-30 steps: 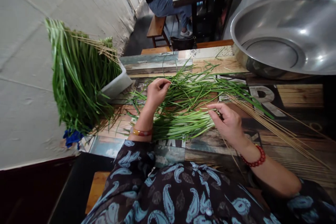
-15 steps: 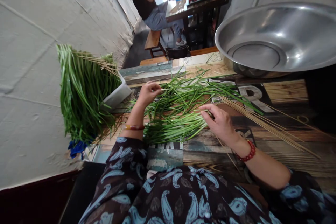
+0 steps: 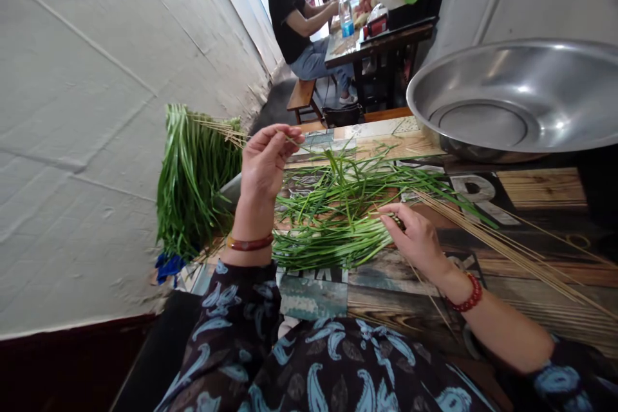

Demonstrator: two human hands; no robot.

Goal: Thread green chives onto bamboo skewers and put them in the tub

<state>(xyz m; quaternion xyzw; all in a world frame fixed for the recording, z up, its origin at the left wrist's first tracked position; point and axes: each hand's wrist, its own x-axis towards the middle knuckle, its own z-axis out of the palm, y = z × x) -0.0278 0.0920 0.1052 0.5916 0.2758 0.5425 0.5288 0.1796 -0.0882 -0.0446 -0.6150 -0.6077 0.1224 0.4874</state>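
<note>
My left hand (image 3: 268,158) is raised above the table, its thumb and fingertips pinched on a thin green chive (image 3: 305,147). Lower and to the right, my right hand (image 3: 412,232) is closed at the pale ends of a row of chives (image 3: 333,243) laid side by side. A thin bamboo skewer (image 3: 432,299) runs through this grip, its tip showing above the fingers and its long end slanting toward me. My fingers hide where it meets the stalks. Just beyond lies a loose, tangled pile of chives (image 3: 345,183).
Several loose bamboo skewers (image 3: 502,248) lie at the right of the patterned table (image 3: 313,299). A large steel basin (image 3: 512,96) stands behind them. At left, skewered chives (image 3: 190,180) hang over a white container beside the wall. A person (image 3: 299,26) sits at another table beyond.
My left hand has risen from the loose pile, lifting a chive. The right hand keeps its grip at the row's pale ends. The view has tilted upward and left.
</note>
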